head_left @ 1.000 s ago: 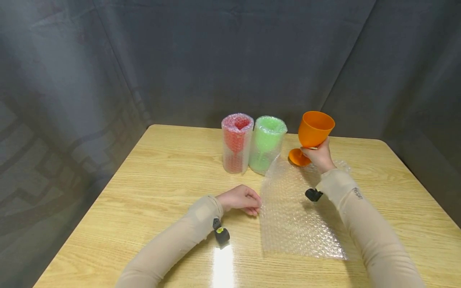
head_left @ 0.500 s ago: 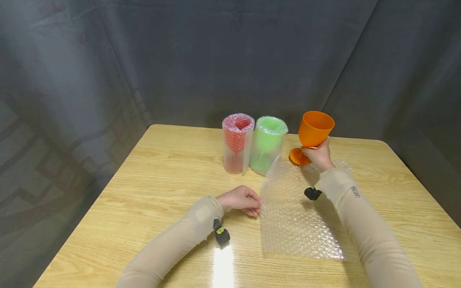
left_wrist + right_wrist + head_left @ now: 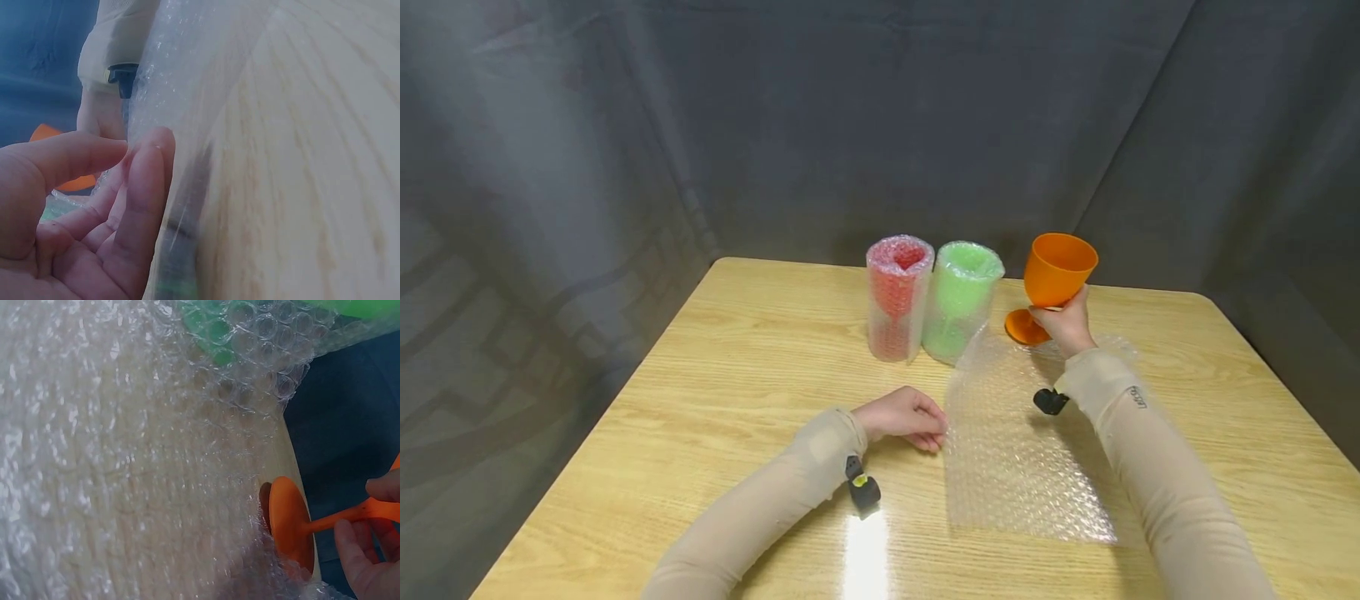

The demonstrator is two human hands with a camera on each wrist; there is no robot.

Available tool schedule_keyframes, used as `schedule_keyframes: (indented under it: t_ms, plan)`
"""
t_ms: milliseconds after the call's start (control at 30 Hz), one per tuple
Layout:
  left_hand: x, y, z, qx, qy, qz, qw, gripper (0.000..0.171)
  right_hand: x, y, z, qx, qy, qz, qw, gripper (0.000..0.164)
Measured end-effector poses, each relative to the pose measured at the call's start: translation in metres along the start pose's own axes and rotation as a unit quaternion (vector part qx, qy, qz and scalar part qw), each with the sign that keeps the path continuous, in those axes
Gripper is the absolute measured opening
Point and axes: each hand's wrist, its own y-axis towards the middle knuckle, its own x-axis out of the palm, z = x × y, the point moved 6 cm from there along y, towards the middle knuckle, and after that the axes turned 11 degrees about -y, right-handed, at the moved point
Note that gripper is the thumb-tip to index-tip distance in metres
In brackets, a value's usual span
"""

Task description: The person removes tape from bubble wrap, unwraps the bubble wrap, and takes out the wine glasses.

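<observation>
An orange goblet (image 3: pixel 1057 273) leans in my right hand (image 3: pixel 1070 323), whose fingers and thumb hold it by the stem just below the bowl. Its round foot (image 3: pixel 290 526) is low over the far edge of a clear bubble wrap sheet (image 3: pixel 1018 454); I cannot tell whether it touches. At the sheet's left edge, my left hand (image 3: pixel 904 417) pinches the wrap between thumb and fingertips, as the left wrist view shows close up. The sheet lies mostly flat on the table, its far left corner rising against a wrapped green goblet (image 3: pixel 962 296).
Beside the green goblet stands a red goblet (image 3: pixel 898 300), also rolled upright in bubble wrap. Both are toward the back of the wooden table (image 3: pixel 737 350). Dark grey cloth (image 3: pixel 880 125) hangs behind and at the sides.
Almost nothing differs. Both hands keep their holds on the goblet and the wrap; the whole head view has shifted very slightly, and my right forearm has moved a little.
</observation>
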Motion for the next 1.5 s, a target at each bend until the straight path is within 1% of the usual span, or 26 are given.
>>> schedule_keyframes:
  t_ms: [200, 433, 700, 1000, 1200, 1400, 1500]
  plan:
    - [0.001, -0.001, 0.0, -0.001, -0.001, -0.001, 1.0, 0.02, 0.001, 0.001, 0.003, 0.004, -0.012, -0.006, 1.0, 0.08]
    - [0.001, -0.001, 0.0, -0.003, -0.006, 0.002, 1.0, 0.02, 0.003, 0.003, 0.003, 0.001, -0.004, -0.004, 1.0, 0.08]
    - [0.001, -0.001, 0.001, -0.005, -0.008, 0.002, 1.0, 0.019, 0.005, 0.006, 0.006, 0.036, 0.009, -0.015, 0.999, 0.081]
    - [0.002, -0.001, 0.001, -0.003, -0.013, -0.001, 0.9999, 0.019, 0.006, 0.012, 0.011, 0.067, 0.018, -0.013, 0.997, 0.083]
    - [0.001, 0.0, 0.0, -0.004, -0.01, 0.005, 0.9999, 0.018, 0.006, 0.014, 0.013, 0.069, 0.015, -0.012, 0.997, 0.082]
    - [0.001, 0.0, -0.001, -0.004, -0.011, 0.007, 0.9999, 0.018, 0.005, 0.014, 0.011, 0.054, -0.018, -0.001, 0.998, 0.08]
    - [0.002, 0.0, -0.001, -0.007, -0.013, 0.007, 0.9999, 0.018, 0.005, 0.014, 0.01, 0.054, -0.025, 0.005, 0.998, 0.08]
